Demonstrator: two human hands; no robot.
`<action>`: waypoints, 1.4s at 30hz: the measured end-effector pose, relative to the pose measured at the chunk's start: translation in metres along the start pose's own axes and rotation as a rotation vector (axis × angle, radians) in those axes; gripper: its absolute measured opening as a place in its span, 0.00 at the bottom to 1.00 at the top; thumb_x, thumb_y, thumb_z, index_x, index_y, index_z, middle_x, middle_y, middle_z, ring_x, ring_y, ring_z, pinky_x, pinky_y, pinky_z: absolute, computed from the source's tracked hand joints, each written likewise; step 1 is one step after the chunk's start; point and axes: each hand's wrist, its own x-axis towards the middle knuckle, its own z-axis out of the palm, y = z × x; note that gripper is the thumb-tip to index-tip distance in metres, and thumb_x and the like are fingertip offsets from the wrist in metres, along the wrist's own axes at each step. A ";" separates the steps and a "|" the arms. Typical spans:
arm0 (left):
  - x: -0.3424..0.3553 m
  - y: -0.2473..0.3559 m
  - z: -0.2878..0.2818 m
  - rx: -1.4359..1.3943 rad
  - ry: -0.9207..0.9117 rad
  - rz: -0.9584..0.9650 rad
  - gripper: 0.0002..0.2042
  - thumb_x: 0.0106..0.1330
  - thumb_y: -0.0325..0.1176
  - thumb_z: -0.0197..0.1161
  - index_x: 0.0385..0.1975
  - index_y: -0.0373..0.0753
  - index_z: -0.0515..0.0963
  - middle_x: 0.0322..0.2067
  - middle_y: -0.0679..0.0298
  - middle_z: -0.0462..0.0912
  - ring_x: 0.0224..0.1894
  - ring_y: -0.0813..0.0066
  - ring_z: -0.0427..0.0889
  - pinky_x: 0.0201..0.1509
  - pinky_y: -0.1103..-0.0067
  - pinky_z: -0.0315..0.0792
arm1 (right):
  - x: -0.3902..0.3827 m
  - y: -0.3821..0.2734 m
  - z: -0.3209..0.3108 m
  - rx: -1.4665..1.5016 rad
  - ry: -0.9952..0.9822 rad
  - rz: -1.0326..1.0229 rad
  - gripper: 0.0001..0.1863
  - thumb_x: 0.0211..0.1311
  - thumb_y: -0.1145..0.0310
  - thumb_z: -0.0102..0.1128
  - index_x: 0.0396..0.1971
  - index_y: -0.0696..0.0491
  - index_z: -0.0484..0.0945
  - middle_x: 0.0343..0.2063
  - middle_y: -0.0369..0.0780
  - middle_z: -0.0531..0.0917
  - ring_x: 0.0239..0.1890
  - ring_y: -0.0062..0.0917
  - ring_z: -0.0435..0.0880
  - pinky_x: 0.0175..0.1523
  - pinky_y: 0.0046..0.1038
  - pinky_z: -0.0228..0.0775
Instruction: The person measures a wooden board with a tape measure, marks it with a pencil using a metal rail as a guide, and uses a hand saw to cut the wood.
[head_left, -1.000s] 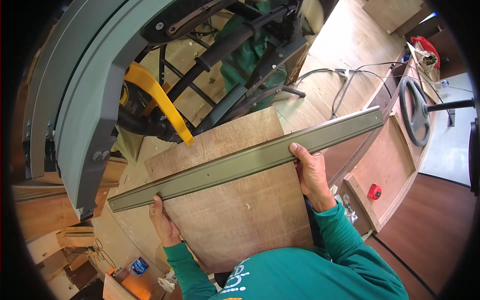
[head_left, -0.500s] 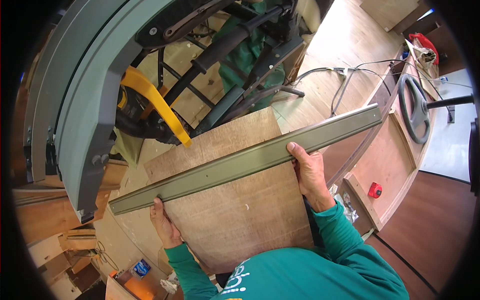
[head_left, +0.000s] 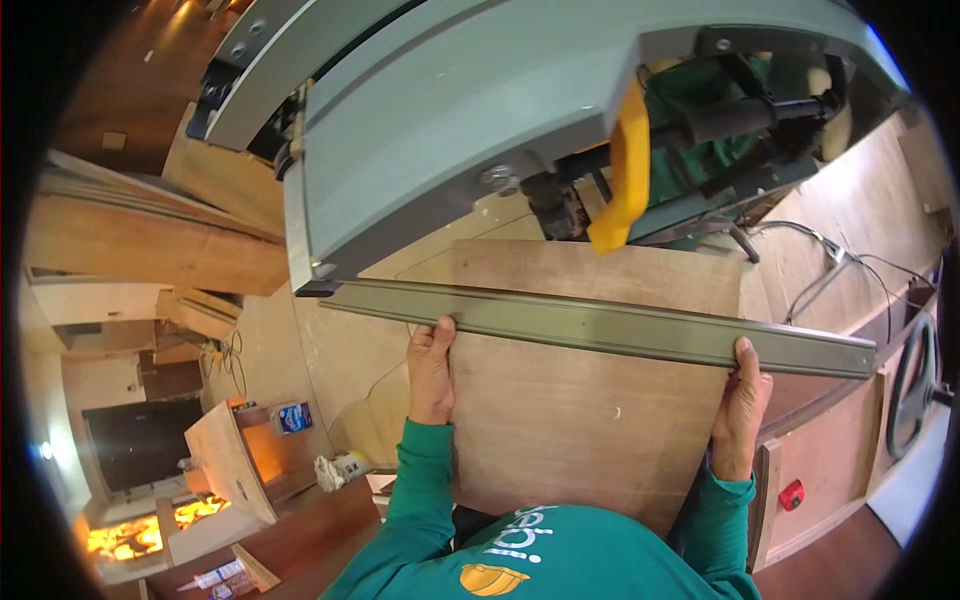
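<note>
A large brown plywood board (head_left: 580, 400) stands in front of me, held by both its side edges. My left hand (head_left: 431, 372) grips the board's left edge, thumb up against a long grey metal bar (head_left: 600, 327) that lies across the board's upper part. My right hand (head_left: 742, 405) grips the right edge, its fingertips touching the bar near its right end. Green sleeves cover both forearms.
A big grey-green machine housing (head_left: 480, 130) with a yellow guard (head_left: 622, 170) looms right above the board. Stacked wood panels (head_left: 150, 240) lie at left. A black handwheel (head_left: 912, 385) and a small red object (head_left: 791, 494) sit at right, with cables (head_left: 830, 270) on the wooden surface.
The view has swung round: the board and bar, earlier tilted up to the right, now lie nearly level. Both hands keep their hold on the board's edges.
</note>
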 end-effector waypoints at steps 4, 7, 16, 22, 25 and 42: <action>-0.002 -0.002 -0.006 -0.046 0.005 -0.046 0.16 0.70 0.40 0.73 0.50 0.37 0.80 0.47 0.66 0.86 0.49 0.80 0.81 0.58 0.80 0.72 | -0.002 0.001 0.003 -0.038 0.002 -0.001 0.11 0.70 0.69 0.67 0.47 0.56 0.80 0.40 0.36 0.86 0.40 0.19 0.85 0.47 0.23 0.79; -0.003 -0.003 -0.002 -0.057 0.001 -0.054 0.15 0.70 0.39 0.72 0.48 0.38 0.80 0.46 0.66 0.86 0.48 0.80 0.82 0.58 0.80 0.72 | -0.003 -0.003 0.005 -0.065 -0.007 0.009 0.10 0.71 0.68 0.67 0.46 0.55 0.81 0.40 0.35 0.86 0.40 0.19 0.84 0.48 0.23 0.79; -0.004 -0.004 -0.005 -0.095 -0.023 -0.067 0.14 0.71 0.38 0.72 0.48 0.37 0.80 0.47 0.64 0.86 0.50 0.78 0.82 0.59 0.79 0.73 | 0.002 -0.002 -0.004 -0.052 -0.011 0.032 0.09 0.71 0.68 0.67 0.45 0.55 0.81 0.40 0.35 0.86 0.41 0.17 0.85 0.46 0.22 0.78; -0.008 0.000 -0.001 -0.134 -0.021 -0.074 0.13 0.72 0.36 0.70 0.50 0.37 0.80 0.49 0.64 0.86 0.52 0.77 0.82 0.60 0.77 0.73 | 0.003 -0.001 -0.008 -0.060 -0.011 0.039 0.08 0.71 0.68 0.66 0.45 0.54 0.80 0.39 0.34 0.86 0.41 0.18 0.85 0.48 0.22 0.80; -0.007 -0.003 -0.006 -0.136 -0.029 -0.074 0.13 0.73 0.35 0.69 0.50 0.37 0.81 0.48 0.64 0.86 0.52 0.76 0.82 0.60 0.77 0.73 | 0.002 -0.002 -0.005 -0.056 -0.010 0.040 0.08 0.71 0.68 0.66 0.45 0.55 0.80 0.39 0.34 0.86 0.41 0.18 0.85 0.48 0.23 0.80; -0.007 -0.002 -0.003 -0.088 -0.026 -0.060 0.14 0.72 0.37 0.70 0.50 0.36 0.81 0.49 0.63 0.86 0.52 0.77 0.81 0.61 0.78 0.72 | -0.001 -0.004 -0.002 -0.076 0.002 0.033 0.10 0.70 0.67 0.68 0.45 0.54 0.81 0.39 0.35 0.86 0.41 0.19 0.85 0.48 0.23 0.80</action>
